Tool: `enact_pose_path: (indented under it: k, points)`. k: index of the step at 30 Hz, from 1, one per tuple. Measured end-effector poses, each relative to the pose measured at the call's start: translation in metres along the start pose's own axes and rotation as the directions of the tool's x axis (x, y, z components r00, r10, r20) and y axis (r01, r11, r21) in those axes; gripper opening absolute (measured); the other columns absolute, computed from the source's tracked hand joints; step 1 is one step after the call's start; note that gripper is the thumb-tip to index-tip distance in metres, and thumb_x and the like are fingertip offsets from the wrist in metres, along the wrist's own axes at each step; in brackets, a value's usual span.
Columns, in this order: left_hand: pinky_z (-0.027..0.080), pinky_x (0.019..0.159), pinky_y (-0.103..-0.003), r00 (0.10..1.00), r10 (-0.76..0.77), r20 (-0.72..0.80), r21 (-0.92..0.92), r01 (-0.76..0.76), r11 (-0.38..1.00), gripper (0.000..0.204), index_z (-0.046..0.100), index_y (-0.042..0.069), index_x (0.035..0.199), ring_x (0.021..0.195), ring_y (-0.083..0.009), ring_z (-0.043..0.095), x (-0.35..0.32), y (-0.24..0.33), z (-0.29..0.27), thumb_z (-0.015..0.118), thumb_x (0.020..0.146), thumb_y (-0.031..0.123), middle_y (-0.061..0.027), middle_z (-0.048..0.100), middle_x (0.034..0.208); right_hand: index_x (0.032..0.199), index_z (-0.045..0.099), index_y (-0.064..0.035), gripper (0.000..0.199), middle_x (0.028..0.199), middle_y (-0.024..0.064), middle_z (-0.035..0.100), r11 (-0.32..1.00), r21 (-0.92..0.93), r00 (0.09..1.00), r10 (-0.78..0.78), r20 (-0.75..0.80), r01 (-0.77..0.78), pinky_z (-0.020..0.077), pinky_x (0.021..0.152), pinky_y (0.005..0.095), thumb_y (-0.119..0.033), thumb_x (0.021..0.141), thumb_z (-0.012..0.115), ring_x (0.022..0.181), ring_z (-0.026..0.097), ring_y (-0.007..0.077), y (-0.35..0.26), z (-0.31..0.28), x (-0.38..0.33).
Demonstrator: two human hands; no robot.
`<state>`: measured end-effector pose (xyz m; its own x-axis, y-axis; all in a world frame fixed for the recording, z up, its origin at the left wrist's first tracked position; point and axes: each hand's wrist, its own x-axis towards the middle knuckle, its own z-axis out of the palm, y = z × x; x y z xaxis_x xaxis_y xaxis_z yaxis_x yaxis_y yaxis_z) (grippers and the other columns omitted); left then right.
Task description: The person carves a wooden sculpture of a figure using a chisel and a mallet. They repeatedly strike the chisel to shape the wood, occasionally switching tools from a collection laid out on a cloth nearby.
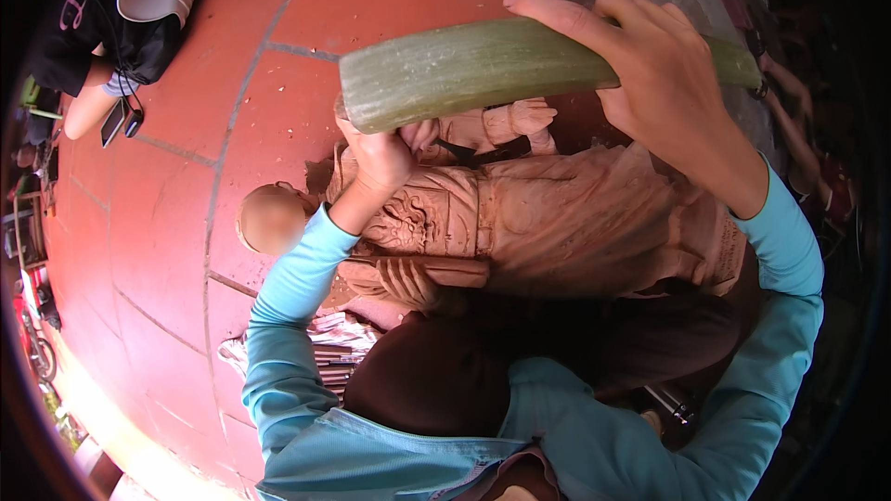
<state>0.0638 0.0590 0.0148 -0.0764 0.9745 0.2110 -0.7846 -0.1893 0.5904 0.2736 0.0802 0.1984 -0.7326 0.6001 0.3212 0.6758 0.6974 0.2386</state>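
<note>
My right hand (pixel 654 70) is closed around a long, thick green bar (pixel 464 70), squared at its near-left end and smooth like a club. It slants across the view above a carved reddish-brown wooden statue (pixel 566 218). The statue lies on its back, its head to the left, with a carved hand holding a flat piece. My left hand (pixel 380 158) is closed beside the statue's chest, just under the bar's left end. The bar hides most of its fingers, so what they hold cannot be made out.
Several chisels (pixel 336 354) lie on a striped cloth left of my knee. Red floor tiles (pixel 167 232) spread to the left. A seated person (pixel 93 65) with a dark device (pixel 116 122) is at the upper left. More people's arms (pixel 794 97) show at the right rim.
</note>
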Motion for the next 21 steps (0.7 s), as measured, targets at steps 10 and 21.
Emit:
enact_pose_path:
  k: [10,21]
  points:
    - [0.037,0.044,-0.02,0.933,0.303,-0.193,0.585,-0.139,0.799,0.016,0.052,0.006,0.075,0.049,-0.0027,0.045,0.005,0.034,0.028,0.061,0.088,0.005,0.0018,0.053,0.058,0.127,0.053,-0.0191,0.058,0.108,0.0086,0.065,0.943,0.268,0.978,0.171,0.117,-0.197,0.0517,0.076,0.0357,0.007,0.075,0.059,0.093,0.063,0.0325,-0.007,-0.019,-0.008]
    - [0.039,0.059,-0.026,0.596,0.7,-0.393,0.901,0.403,0.162,0.015,0.05,0.005,0.086,0.064,-0.0111,0.045,-0.204,0.221,-0.013,0.059,0.092,0.015,-0.0066,0.052,0.071,0.129,0.051,-0.0218,0.055,0.103,0.0112,0.065,0.878,0.241,0.907,0.375,0.193,-0.415,0.0496,0.073,0.0388,-0.001,0.078,0.061,0.09,0.063,0.0324,0.026,0.021,-0.1]
